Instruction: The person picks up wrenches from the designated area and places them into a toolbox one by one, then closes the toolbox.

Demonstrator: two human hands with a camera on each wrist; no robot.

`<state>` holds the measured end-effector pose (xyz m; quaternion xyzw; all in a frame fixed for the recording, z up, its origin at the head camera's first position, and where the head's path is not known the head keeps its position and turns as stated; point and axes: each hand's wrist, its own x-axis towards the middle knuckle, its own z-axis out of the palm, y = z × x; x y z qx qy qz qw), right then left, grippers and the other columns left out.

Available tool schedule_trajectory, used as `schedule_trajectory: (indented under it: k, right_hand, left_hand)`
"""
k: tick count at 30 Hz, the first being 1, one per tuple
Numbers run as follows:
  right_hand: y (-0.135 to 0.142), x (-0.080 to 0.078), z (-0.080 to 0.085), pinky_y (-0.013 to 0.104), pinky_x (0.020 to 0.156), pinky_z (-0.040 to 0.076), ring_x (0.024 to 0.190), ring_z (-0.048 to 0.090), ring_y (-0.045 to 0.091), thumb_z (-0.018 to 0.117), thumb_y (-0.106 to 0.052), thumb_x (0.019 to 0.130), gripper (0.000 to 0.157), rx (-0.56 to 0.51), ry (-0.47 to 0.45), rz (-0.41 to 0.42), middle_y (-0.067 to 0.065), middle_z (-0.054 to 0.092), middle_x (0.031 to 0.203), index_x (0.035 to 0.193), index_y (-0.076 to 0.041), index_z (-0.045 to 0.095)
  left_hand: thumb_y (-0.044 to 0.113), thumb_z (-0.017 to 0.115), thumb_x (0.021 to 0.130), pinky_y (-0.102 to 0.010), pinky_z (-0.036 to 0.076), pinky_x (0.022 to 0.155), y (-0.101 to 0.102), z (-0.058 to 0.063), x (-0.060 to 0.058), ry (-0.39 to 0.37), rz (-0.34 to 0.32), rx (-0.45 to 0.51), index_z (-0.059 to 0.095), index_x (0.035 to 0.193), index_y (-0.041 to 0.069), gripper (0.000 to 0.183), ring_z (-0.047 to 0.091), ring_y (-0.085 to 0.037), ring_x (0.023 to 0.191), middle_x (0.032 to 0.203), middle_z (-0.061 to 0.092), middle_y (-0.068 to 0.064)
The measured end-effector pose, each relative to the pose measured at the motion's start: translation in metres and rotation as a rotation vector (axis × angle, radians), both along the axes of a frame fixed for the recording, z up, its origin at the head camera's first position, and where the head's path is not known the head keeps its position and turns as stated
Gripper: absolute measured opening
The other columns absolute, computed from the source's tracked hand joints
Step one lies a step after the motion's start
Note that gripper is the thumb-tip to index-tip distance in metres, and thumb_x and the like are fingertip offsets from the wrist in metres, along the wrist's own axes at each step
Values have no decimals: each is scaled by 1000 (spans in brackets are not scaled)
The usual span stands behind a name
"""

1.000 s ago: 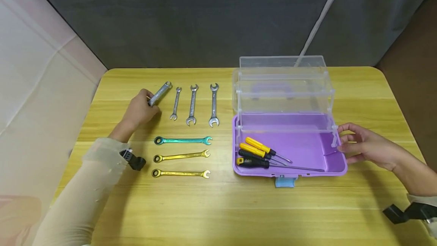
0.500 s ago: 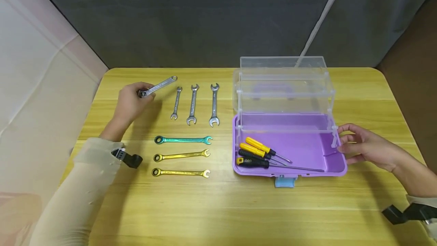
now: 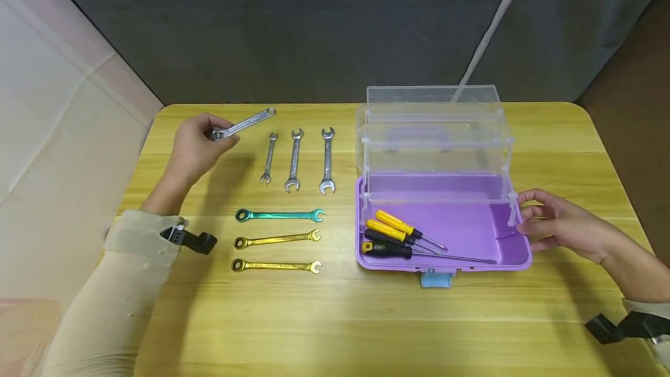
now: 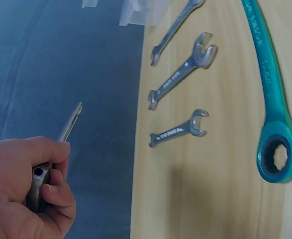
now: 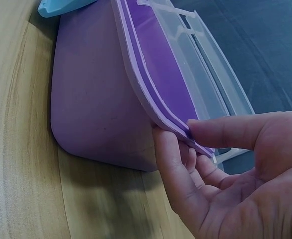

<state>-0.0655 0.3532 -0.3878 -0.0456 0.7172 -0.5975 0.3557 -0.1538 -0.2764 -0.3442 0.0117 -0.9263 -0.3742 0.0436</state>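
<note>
My left hand point(image 3: 192, 147) grips an adjustable wrench point(image 3: 246, 123) by its head, raised above the table's back left; the handle slants up to the right. In the left wrist view the fingers point(image 4: 58, 194) curl round the metal head. My right hand point(image 3: 567, 227) pinches the right rim of a purple toolbox point(image 3: 455, 231), thumb on the inside and fingers under the lip, as the right wrist view shows. Inside the box lie yellow screwdrivers point(image 3: 389, 229) and black-handled screwdrivers point(image 3: 387, 249). Three silver open-end wrenches point(image 3: 295, 160) lie right of my left hand.
A green ratchet wrench point(image 3: 280, 215) and two gold ratchet wrenches point(image 3: 277, 239) lie crosswise in front of the silver ones. The toolbox's clear lid and trays point(image 3: 437, 156) stand raised at its back. A blue latch point(image 3: 435, 279) hangs at its front. Dark cloth point(image 3: 272, 34) hangs behind the table.
My left hand has risen and moved back and left with the adjustable wrench, whose handle has swung flatter toward the right. The right hand stays on the toolbox rim.
</note>
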Motion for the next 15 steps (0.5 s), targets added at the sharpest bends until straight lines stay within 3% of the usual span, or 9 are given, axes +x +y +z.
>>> schedule_trajectory:
  k: [4,15]
  right_hand:
    - [0,1,0,42,76,61,91,71,23,51,6,101,35,10,7,0,6,61,102,122,-20,45]
    - [0,1,1,42,75,61,91,71,23,51,6,101,35,4,13,3,6,62,102,123,-19,44]
  left_hand:
    - [12,76,92,-17,39,55,2,2,0,12,-9,35,71,111,-3,25,48,-11,71,96,65,-7]
    - [14,73,94,-22,40,58,23,20,-4,-6,-55,75,71,114,0,24,47,-18,76,96,61,-5]
